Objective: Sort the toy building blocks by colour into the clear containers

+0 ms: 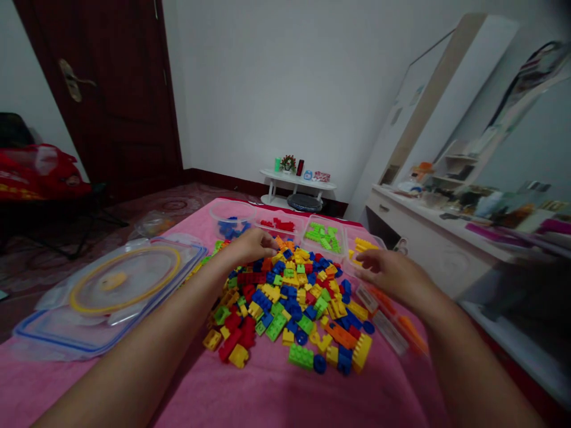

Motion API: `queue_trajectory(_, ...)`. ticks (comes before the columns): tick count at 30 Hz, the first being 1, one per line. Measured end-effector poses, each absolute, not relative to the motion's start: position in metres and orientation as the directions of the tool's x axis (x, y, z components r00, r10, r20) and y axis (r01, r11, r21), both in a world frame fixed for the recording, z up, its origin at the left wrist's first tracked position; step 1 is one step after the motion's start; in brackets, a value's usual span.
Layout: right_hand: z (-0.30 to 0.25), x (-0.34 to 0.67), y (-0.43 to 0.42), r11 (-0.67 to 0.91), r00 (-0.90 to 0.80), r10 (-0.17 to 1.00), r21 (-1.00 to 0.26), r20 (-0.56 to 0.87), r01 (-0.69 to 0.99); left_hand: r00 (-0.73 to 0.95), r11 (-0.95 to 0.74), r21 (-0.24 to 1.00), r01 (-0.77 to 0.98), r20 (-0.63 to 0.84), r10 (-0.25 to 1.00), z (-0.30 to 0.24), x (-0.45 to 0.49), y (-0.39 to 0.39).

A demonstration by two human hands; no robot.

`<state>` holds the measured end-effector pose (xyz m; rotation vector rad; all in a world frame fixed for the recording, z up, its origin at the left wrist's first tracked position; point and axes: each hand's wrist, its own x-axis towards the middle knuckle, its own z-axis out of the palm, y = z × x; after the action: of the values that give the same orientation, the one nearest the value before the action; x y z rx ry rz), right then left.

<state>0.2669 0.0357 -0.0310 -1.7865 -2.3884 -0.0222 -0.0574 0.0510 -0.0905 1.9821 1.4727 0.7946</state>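
Observation:
A heap of plastic building bricks (294, 303) in red, blue, yellow, green and orange lies on a pink cloth (267, 398). My left hand (250, 245) hovers over the heap's far left edge, fingers curled in a pinch at an orange brick (279, 242). My right hand (392, 272) rests at the heap's right side near the yellow bricks, its fingers partly curled; whether it holds a brick is hidden. Behind the heap stand clear containers with sorted bricks: blue (232, 221), red (279, 224), green (325, 235) and yellow (366, 245).
Clear container lids (111, 291) lie stacked at the left on the cloth. Another clear lid with orange clips (392, 324) lies at the right. A white desk (428, 238) with clutter stands to the right, a small white table (297, 181) by the far wall, a dark door (107, 89) at left.

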Motion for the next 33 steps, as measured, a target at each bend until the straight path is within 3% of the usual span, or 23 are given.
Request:
queue_trajectory(3, -0.025, 0.214, 0.03, 0.421, -0.409, 0.906, -0.13, 0.111, 0.898, 0.295, -0.213, 0.617, 0.758, -0.033, 0.955, -0.083, -0.069, 0.043)
queue_trajectory(5, -0.029, 0.184, 0.031, 0.475, -0.464, 0.879, -0.14, 0.107, 0.869, 0.307, -0.22, 0.558, 0.8, -0.065, 0.95, -0.078, -0.073, 0.037)
queue_trajectory(9, -0.056, 0.146, 0.045, 0.552, -0.526, 0.833, -0.198, 0.174, 0.81, 0.331, -0.295, 0.445, 0.845, -0.004, 0.944, -0.079, -0.069, 0.032)
queue_trajectory(12, -0.081, 0.138, 0.06, 0.54, -0.486, 0.835, -0.209, 0.259, 0.815, 0.296, -0.298, 0.432, 0.851, 0.073, 0.952, -0.086, -0.06, 0.034)
queue_trajectory(17, -0.102, 0.149, 0.078, 0.507, -0.475, 0.862, -0.26, 0.178, 0.822, 0.211, -0.253, 0.422, 0.87, 0.145, 0.967, -0.091, -0.05, 0.036)
queue_trajectory(21, -0.094, 0.159, 0.078, 0.536, -0.507, 0.844, -0.338, 0.177, 0.774, 0.25, -0.27, 0.482, 0.834, 0.106, 0.962, -0.092, -0.055, 0.04)
queue_trajectory(27, -0.084, 0.169, 0.078, 0.536, -0.55, 0.823, -0.516, 0.143, 0.668, 0.105, -0.187, 0.657, 0.731, 0.162, 0.981, -0.085, -0.07, 0.048)
queue_trajectory(33, -0.08, 0.149, 0.065, 0.455, -0.458, 0.853, -0.785, 0.25, 0.42, 0.046, -0.146, 0.967, 0.21, 0.139, 0.989, -0.074, -0.053, 0.041)
